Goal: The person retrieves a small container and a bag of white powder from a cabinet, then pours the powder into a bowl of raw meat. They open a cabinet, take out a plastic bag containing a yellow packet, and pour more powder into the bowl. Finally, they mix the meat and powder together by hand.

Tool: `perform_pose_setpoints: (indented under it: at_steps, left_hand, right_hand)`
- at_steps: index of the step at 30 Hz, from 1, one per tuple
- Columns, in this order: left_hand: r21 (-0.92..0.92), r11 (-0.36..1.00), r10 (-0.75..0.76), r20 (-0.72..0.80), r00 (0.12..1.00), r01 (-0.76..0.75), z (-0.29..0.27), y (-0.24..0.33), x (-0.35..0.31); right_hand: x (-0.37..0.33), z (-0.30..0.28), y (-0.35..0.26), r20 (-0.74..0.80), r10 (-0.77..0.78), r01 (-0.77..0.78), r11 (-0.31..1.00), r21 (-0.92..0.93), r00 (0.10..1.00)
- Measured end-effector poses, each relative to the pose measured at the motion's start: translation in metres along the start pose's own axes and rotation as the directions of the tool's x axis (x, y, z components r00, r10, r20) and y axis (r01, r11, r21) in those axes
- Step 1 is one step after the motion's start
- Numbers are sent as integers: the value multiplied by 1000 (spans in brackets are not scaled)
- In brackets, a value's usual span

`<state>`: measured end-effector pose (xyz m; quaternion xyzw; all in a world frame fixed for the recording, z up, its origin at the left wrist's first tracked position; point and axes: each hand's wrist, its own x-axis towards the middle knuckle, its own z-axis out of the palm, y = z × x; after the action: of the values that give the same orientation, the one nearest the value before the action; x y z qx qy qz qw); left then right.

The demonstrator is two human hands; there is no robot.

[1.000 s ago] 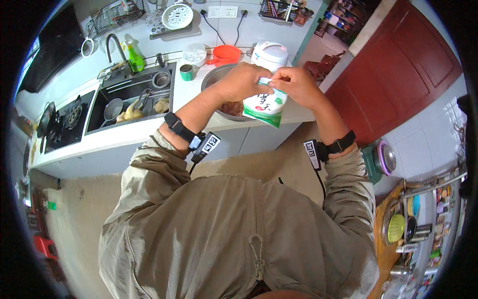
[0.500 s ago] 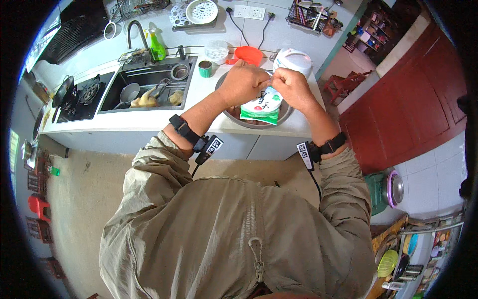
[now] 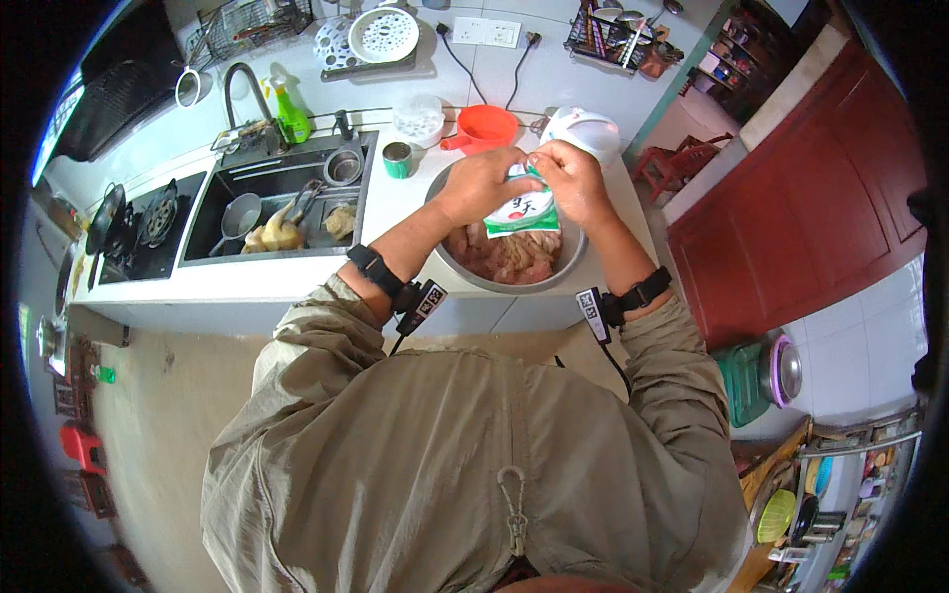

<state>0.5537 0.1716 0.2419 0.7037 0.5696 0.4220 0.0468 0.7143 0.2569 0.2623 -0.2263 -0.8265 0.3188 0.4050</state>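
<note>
A white and green plastic packet [image 3: 520, 219] hangs over a large grey metal basin [image 3: 576, 255] on the counter. Pieces of pale pink raw meat [image 3: 506, 259] lie in the basin. My left hand [image 3: 480, 186] is closed on the packet's upper left side, and my right hand [image 3: 575, 180] pinches its top corner. Both hands meet at the packet's upper edge, so the edge itself is mostly hidden. Whether the packet is torn there I cannot tell.
Behind the basin stand a red dipper [image 3: 486, 127], a white tub [image 3: 581, 133] and a clear plastic container [image 3: 418, 121]. A green can [image 3: 397, 161] sits left of it. Farther left, the black sink [image 3: 287, 168] holds a pan and poultry, beside a gas stove [image 3: 148, 232].
The packet has tilted and lifted slightly, so more of the meat shows below it. My right hand has turned and my left hand has come lower around the packet. The view has shifted a little.
</note>
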Motion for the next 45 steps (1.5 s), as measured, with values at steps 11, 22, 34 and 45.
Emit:
perform_pose_setpoints:
  at_steps: [11,22,34,45]
  left_hand:
    - [-38,952,-291,188,938,303,22,-36,31]
    - [-141,849,-503,81,861,509,48,-58,19]
    - [-37,813,-581,-119,805,581,68,-26,22]
    - [202,782,-547,-230,805,590,81,-26,16]
  right_hand:
    - [9,41,51,-408,344,-178,903,391,846]
    - [-14,-47,193,-60,688,-444,530,722,723]
    - [-79,-50,316,-163,815,-537,502,678,556]
    - [-10,1,238,557,276,-367,928,55,783]
